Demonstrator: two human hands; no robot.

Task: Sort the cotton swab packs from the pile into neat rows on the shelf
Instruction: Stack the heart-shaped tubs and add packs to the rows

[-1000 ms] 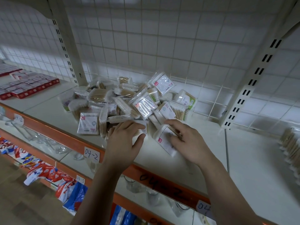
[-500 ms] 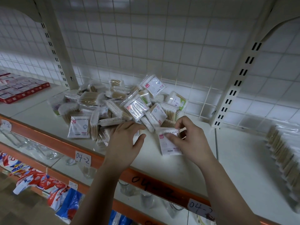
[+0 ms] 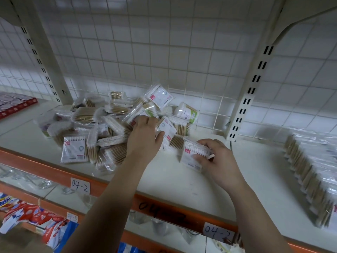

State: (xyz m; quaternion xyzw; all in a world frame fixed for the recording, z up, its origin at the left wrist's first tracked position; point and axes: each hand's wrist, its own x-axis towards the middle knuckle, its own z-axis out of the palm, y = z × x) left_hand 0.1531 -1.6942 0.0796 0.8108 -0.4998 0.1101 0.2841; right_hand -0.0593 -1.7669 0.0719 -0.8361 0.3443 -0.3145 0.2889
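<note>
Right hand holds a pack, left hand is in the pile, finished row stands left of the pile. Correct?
No. The head view shows the finished row right of the pile. Right hand does hold a pack; left hand is in the pile.

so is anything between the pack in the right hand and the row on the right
Nothing visible: bare shelf lies between the pack in the right hand and the row.

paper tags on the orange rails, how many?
3: left tag and right tag on the upper orange rail; small tag on the lower rail. More may be hidden.
</note>
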